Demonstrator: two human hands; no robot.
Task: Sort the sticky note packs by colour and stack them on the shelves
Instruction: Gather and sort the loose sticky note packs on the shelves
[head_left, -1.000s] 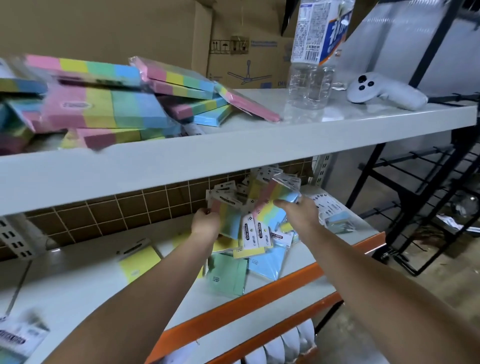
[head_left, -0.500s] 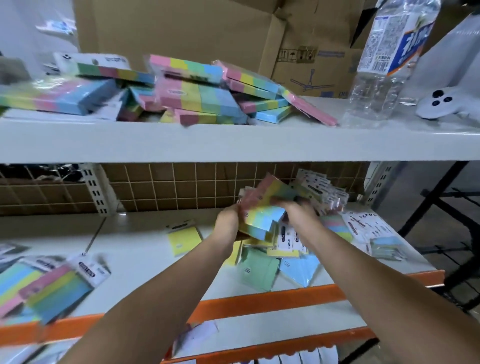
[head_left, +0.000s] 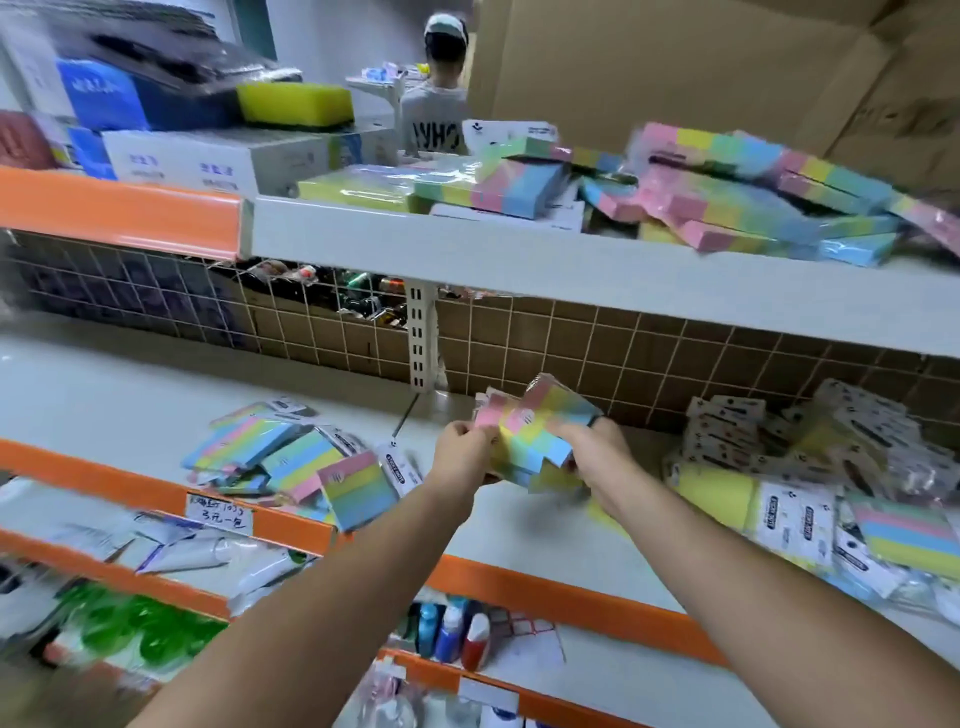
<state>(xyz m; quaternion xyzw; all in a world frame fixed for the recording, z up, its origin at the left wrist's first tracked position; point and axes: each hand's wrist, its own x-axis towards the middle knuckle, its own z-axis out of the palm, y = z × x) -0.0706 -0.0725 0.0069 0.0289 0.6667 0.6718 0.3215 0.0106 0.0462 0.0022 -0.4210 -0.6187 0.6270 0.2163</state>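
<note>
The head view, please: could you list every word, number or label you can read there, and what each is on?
"WHO": back of the grey shirt on a person beyond the shelves.
Handwritten price tag on the orange shelf edge: blurred, not readable.
Header cards of the sticky note packs: too blurred.
White boxes on top: unreadable.

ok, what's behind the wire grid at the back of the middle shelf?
Through the wire grid, brown cardboard shows along most of its width. Left of the slotted upright, small blurred items sit behind it, too blurred to name. The upper shelf hides everything higher.

Head view, down onto shelves (head_left: 519, 249)
</note>
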